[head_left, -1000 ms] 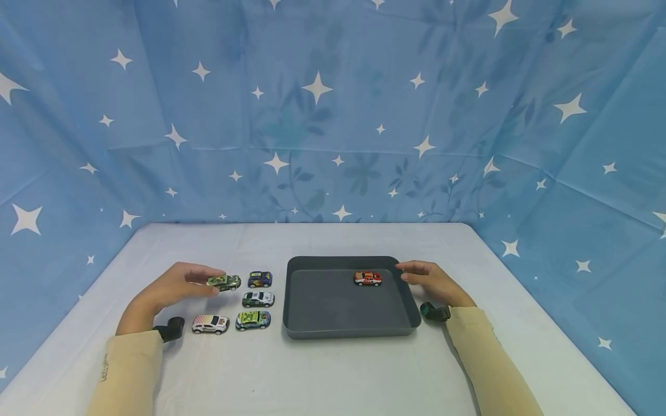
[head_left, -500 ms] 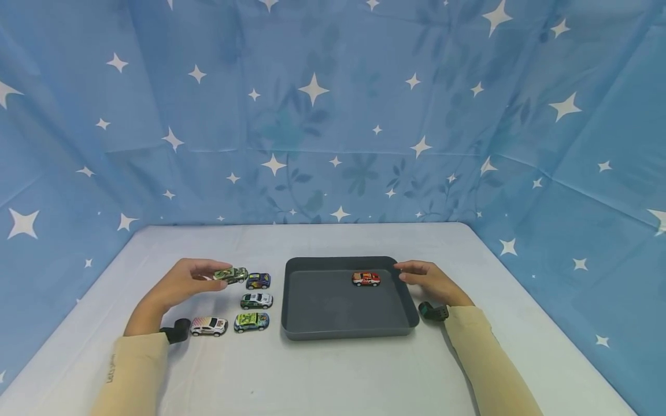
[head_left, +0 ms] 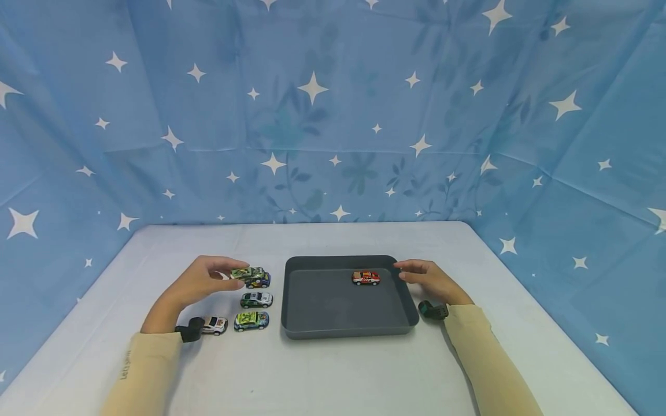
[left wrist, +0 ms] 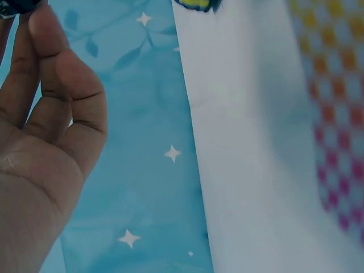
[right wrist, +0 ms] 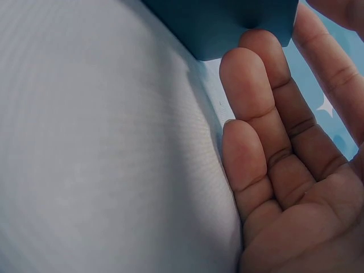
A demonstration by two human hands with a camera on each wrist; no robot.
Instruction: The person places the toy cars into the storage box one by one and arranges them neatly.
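Note:
A green camouflage toy car is pinched between the thumb and fingers of my left hand. It is held over a dark blue toy car, which it partly hides. Nearer me are a white-and-green toy car and a yellow-green-and-blue one. A white toy car is half hidden by the left wrist camera. On the right, my right hand rests its relaxed fingers against the edge of a grey tray. A red-and-white toy car sits inside that tray.
The white tabletop ends at a blue star-patterned cloth hanging behind and at the sides. A dark camera is strapped at each wrist, the right one standing close beside the tray.
My left hand has lifted the camouflage car and carried it rightward until it overlaps the dark blue car. The left wrist now covers part of the white car. The right hand stays put.

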